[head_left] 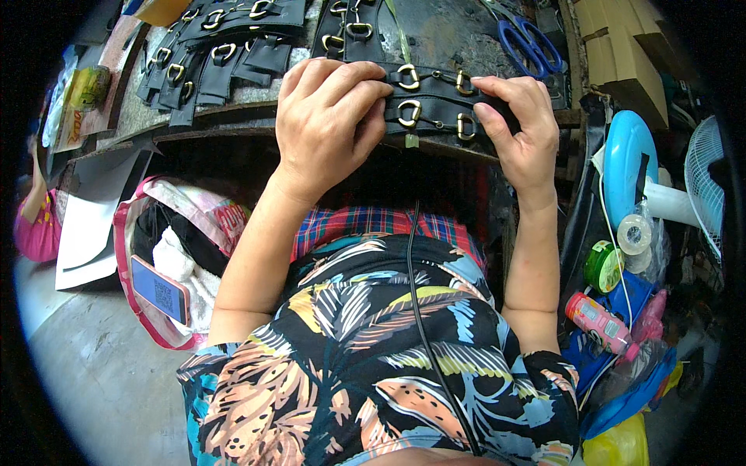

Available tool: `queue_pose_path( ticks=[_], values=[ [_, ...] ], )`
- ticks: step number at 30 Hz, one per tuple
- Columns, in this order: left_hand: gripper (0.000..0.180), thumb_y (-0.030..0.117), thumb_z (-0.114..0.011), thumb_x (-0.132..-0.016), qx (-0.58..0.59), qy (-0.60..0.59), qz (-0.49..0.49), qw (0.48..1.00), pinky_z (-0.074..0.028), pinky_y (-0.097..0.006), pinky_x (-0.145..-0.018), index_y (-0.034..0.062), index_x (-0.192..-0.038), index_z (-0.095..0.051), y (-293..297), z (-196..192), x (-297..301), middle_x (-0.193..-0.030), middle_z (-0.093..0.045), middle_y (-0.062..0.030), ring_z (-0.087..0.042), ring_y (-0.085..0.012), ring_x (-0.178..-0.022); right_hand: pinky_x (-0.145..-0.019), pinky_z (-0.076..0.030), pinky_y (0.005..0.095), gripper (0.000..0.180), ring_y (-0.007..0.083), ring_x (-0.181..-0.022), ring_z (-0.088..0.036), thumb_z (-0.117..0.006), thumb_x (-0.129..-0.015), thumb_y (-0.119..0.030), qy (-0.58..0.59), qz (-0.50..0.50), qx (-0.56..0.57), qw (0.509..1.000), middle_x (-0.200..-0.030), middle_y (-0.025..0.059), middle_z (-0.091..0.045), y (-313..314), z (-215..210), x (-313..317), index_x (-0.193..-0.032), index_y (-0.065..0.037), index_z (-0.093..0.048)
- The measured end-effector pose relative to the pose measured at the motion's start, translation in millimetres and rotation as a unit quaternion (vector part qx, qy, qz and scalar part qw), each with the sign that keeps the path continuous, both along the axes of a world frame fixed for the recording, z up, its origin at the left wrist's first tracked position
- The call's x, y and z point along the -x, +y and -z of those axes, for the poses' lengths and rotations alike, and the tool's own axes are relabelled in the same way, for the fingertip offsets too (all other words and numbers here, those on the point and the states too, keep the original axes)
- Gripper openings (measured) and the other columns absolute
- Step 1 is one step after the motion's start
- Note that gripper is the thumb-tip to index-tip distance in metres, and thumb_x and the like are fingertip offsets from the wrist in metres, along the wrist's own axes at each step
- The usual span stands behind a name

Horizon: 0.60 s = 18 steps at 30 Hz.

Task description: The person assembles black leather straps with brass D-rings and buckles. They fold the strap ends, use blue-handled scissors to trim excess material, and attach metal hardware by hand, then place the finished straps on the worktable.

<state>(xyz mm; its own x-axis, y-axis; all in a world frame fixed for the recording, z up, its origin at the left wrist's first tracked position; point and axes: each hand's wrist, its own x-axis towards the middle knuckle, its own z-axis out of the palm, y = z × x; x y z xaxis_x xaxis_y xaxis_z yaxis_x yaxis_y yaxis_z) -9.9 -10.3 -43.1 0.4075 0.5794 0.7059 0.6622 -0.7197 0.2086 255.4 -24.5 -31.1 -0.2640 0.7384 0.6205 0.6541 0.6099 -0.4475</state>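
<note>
Two black straps with brass-coloured D-rings lie one above the other at the front edge of the workbench (233, 116): an upper strap (437, 76) and a lower strap (435, 115). My left hand (326, 116) is closed at their left end, its thumb and curled fingers pressed on the upper strap. At the right end, my right hand (522, 124) has its index finger by a ring and its thumb lower down, gripping the same strap. Part of the straps is hidden by both hands. A pale green ribbon (398, 31) runs down to them.
More ringed black straps (225, 54) are piled at the back left. Blue-handled scissors (530, 46) lie at the back right, near cardboard (625, 66). A fan (703, 179), a pink bottle (598, 318) and tape rolls (633, 234) crowd the right. A bag (128, 256) holds a phone (159, 289).
</note>
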Motion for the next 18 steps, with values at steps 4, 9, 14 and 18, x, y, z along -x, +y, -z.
queue_pose_path(
  ticks=[4, 9, 14, 18],
  values=[
    [0.012, 0.012, -0.075, -0.081, 0.002, 0.004, 0.000, 1.000, -0.048, -0.040, -0.094, 0.0118, -0.093, -0.073, -0.1, -0.4, 0.1, -0.106, -0.073, 0.0000, -0.066, -0.0216, -0.097, -0.081, -0.051, 0.0371, 0.033, 0.0254, -0.094, -0.061, -0.081, -0.086, -0.033, -0.075, 0.008, 0.027, 0.997, -0.104, 0.0050, -0.068, -3.8, -12.3, 3.3, -0.113, -0.014, -0.077],
    [0.011, 0.012, -0.075, -0.082, 0.003, -0.003, 0.000, 1.000, -0.047, -0.040, -0.094, 0.0112, -0.093, -0.072, -0.1, -0.4, -0.9, -0.106, -0.072, -0.0004, -0.066, -0.0219, -0.096, -0.089, -0.049, 0.0407, 0.043, 0.0271, -0.106, -0.060, -0.078, -0.084, -0.047, -0.147, 0.053, -0.025, 0.987, -0.117, 0.0054, -0.065, -13.6, -20.4, 17.3, -0.115, -0.017, -0.078],
    [0.011, 0.013, -0.075, -0.082, 0.004, 0.000, 0.001, 1.000, -0.047, -0.039, -0.094, 0.0111, -0.093, -0.072, -0.1, -0.3, -0.6, -0.105, -0.072, -0.0004, -0.066, -0.0217, -0.096, -0.095, -0.046, 0.0436, 0.045, 0.0285, -0.112, -0.060, -0.075, -0.084, -0.053, -0.195, 0.060, -0.037, 0.978, -0.119, 0.0057, -0.066, -12.6, -16.9, 22.6, -0.113, -0.018, -0.079],
    [0.011, 0.013, -0.075, -0.082, -0.003, 0.003, -0.001, 1.000, -0.047, -0.039, -0.093, 0.0112, -0.092, -0.072, 0.3, 0.0, -0.8, -0.105, -0.072, -0.0002, -0.066, -0.0216, -0.096, -0.097, -0.046, 0.0449, 0.046, 0.0295, -0.114, -0.060, -0.071, -0.089, -0.054, -0.150, 0.051, -0.019, 0.987, -0.121, 0.0078, -0.066, -10.6, -15.3, 18.1, -0.115, -0.017, -0.078]
  ],
)
